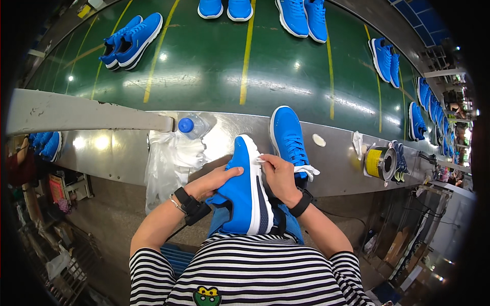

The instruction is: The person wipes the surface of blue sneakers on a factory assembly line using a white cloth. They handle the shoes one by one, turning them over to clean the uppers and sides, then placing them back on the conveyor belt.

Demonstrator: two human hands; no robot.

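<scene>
A blue sneaker (237,191) with a white sole is tilted on its side in front of my body, toe pointing away. My left hand (217,181) grips its upper, thumb across the laces. In my right hand (278,176), thumb and fingers pinch a small piece of white cloth (261,159) against the sole's white sidewall. Just beyond that hand, a second blue sneaker (290,133) rests on the metal ledge. A crumpled white cloth (306,171) lies at its opening, which is partly hidden.
Beyond the metal ledge (229,135), a green belt (204,66) with yellow lines carries several pairs of blue sneakers (138,42). A blue-capped bottle (191,126) and white plastic bag (171,160) sit left, under a beige metal arm (87,113). A yellow-labelled tin (375,162) stands right.
</scene>
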